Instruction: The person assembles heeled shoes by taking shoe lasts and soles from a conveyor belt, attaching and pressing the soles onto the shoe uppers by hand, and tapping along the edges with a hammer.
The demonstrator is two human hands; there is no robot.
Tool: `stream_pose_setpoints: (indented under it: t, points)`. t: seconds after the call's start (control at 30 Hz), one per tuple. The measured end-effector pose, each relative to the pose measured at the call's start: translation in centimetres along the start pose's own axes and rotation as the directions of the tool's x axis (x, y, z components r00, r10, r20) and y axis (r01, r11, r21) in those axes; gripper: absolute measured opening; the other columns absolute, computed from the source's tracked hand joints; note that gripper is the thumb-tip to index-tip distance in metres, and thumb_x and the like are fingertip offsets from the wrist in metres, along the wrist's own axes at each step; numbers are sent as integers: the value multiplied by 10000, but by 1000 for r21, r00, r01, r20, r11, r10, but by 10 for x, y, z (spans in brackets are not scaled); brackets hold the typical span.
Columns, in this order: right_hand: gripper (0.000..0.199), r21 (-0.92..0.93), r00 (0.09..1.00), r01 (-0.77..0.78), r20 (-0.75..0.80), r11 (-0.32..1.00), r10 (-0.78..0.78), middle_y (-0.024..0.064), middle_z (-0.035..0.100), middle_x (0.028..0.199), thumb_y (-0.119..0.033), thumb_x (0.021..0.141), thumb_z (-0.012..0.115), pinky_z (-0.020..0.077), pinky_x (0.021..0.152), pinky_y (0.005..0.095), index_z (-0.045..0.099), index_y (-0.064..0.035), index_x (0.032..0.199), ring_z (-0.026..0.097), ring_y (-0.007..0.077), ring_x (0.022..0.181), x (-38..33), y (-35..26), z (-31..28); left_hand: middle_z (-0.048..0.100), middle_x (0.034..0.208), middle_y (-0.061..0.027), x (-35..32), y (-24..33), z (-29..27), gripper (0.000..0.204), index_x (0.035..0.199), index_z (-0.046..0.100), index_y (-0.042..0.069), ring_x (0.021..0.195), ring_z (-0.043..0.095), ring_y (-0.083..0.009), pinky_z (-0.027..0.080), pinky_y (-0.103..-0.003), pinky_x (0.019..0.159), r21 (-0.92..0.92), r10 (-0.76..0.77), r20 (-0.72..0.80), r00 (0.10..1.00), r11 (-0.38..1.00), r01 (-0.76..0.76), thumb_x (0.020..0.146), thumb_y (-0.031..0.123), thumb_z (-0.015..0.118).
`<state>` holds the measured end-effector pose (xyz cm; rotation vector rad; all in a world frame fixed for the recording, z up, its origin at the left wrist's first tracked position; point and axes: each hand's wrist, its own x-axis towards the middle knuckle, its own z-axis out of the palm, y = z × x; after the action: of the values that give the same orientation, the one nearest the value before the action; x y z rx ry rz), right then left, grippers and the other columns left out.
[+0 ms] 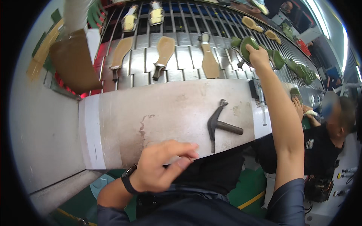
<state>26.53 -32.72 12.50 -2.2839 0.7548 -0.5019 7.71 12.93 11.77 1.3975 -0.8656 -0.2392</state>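
My right hand [258,57] reaches far over the conveyor and grips a green shoe [247,44], its thumb on top of the shoe. Low over the near edge of the bench [177,98] hovers my left hand [160,164], with a dark watch [128,177] on its wrist. Its thumb and forefinger are bent toward each other with a gap between them, and I see nothing held. A hammer [213,122] with a dark head and short handle lies on the bench, ahead and to the right of that hand.
Tan shoe soles [164,52] with heels lie on the slatted metal conveyor [143,62] beyond the bench. More green shoes [301,71] line up at the right. A co-worker [316,143] in black works close on my right. A brown board [73,62] stands at the left.
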Motion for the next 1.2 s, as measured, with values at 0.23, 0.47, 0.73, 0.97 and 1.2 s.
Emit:
stream_pose_setpoints:
  t: [0.23,0.47,0.73,0.97,1.2]
  points:
    - [738,-343,977,-26,-208,939,-48,321,662,1322,-427,850,756,502,1037,443,624,130,1316,661,411,1219,12,33,22,794,1046,-140,20,74,-17,76,954,753,52,810,767,-249,595,-337,685,-131,333,-24,943,934,-333,900,31,704]
    - [596,-87,715,677,317,731,-624,280,515,1516,-165,873,748,326,1203,579,584,-38,1432,439,437,1468,-276,-34,-3,788,975,-81,37,59,-7,56,902,761,56,799,753,-195,563,-297,662,344,485,-12,874,823,-452,893,109,745]
    - [555,-49,765,622,251,781,-594,252,508,1545,-111,817,690,223,1238,642,628,-15,1360,382,439,1517,-253,33,5,734,836,-144,133,-130,-107,476,1058,757,8,791,719,-319,558,-438,756,810,-245,-449,859,294,507,862,440,790]
    - [563,56,800,597,30,800,-599,269,555,1486,-78,806,734,394,1178,540,625,9,1352,509,451,1404,-240,33,24,728,988,-96,156,-120,-103,144,948,760,100,901,703,-332,575,-471,802,971,230,-106,967,235,51,833,158,696]
    - [674,413,838,359,252,837,-484,309,548,1455,-137,795,824,485,1079,470,575,25,1399,576,459,1300,-285,-19,50,738,1062,-79,125,-67,-25,330,1080,710,77,948,728,-278,563,-378,791,809,275,465,842,255,-530,754,43,751]
